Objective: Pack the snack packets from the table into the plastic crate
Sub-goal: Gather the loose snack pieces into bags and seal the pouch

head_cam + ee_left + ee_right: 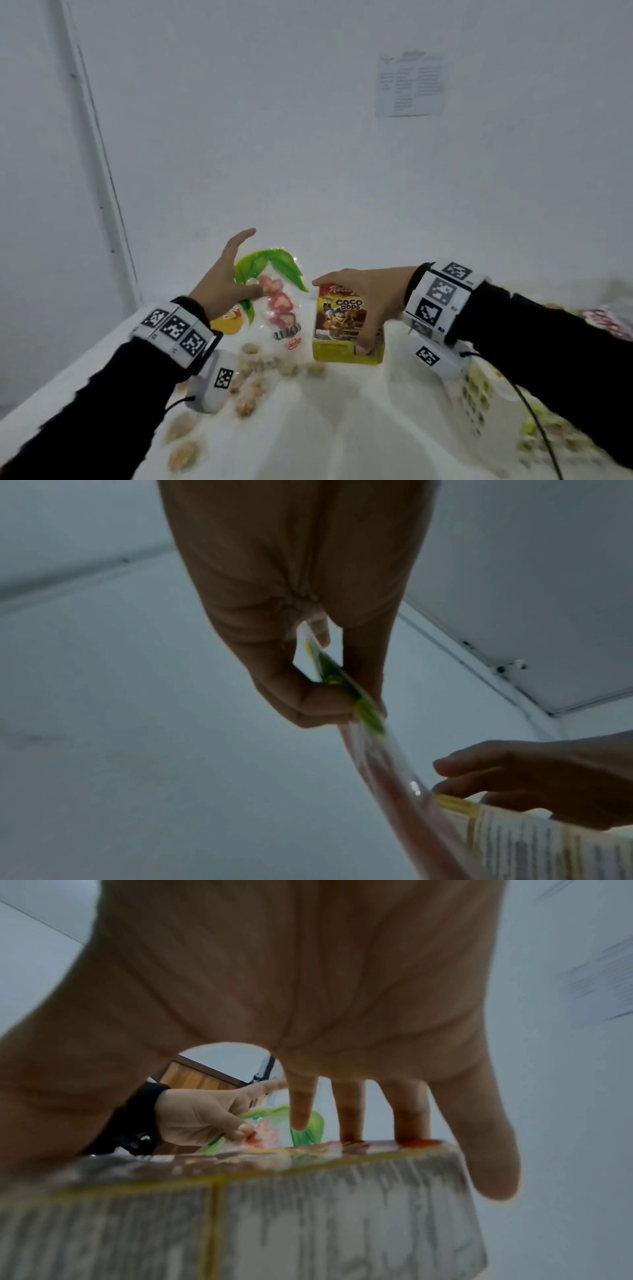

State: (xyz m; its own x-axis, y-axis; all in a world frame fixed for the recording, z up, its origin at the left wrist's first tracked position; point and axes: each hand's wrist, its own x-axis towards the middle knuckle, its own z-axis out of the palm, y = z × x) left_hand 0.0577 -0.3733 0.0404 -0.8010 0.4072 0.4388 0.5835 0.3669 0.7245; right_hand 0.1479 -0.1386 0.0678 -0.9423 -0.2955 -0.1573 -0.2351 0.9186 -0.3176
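My left hand [233, 277] pinches a clear snack packet [281, 305] with green leaves and red shapes printed on it, held up above the table. The pinch shows close up in the left wrist view, thumb and finger on the packet's green edge [346, 693]. My right hand [363, 301] grips a yellow Coco Pops box [342, 329] from the side, thumb low and fingers over its top. The box [274, 1204] fills the lower right wrist view, and the left hand [202, 1121] with the packet [274, 1131] shows beyond it. No crate is in view.
A table [342, 428] under a white cloth printed with small food pictures lies below both hands. A yellow packet [227, 322] sits behind my left wrist. More packets [603, 322] lie blurred at the right edge. A white wall with a paper sheet [411, 84] stands behind.
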